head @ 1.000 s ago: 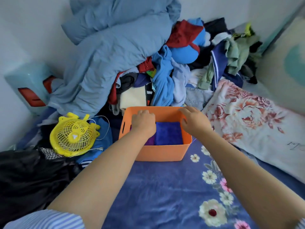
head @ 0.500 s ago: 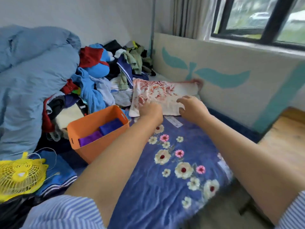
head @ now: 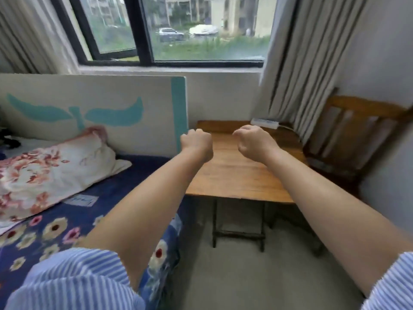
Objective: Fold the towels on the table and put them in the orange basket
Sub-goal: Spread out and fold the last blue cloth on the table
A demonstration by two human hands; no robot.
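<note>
While both my arms reach out over the wooden surface (head: 237,175), my left hand (head: 196,145) and my right hand (head: 254,143) are curled up into loose fists, and there is nothing in my fingers. I look for a towel to fold and I cannot see one. The wood is bare where I can see it, and my hands hide a little bit of it. Only a white power strip (head: 264,123) lies on it, at the back by the curtain (head: 312,70). I cannot see the orange basket either, so I cannot say where it is from here. I think the folding may be all done, but I cannot be sure, because a towel could lie where I cannot see. One thing that could go wrong is that I stop too soon and miss a towel that slid down to the floor (head: 234,276) under the surface or behind the chair (head: 357,135). Another is that my hands bump the power strip and pull its cord if I sweep them back too far. The surface stands on thin dark legs, so if I lean hard on the near edge it might tip. The bed (head: 55,231) with the flower blanket is just beside me on my left, with a flowery pillow (head: 51,173) on it, and I could mix up bed things with towels if I grab without looking.
</note>
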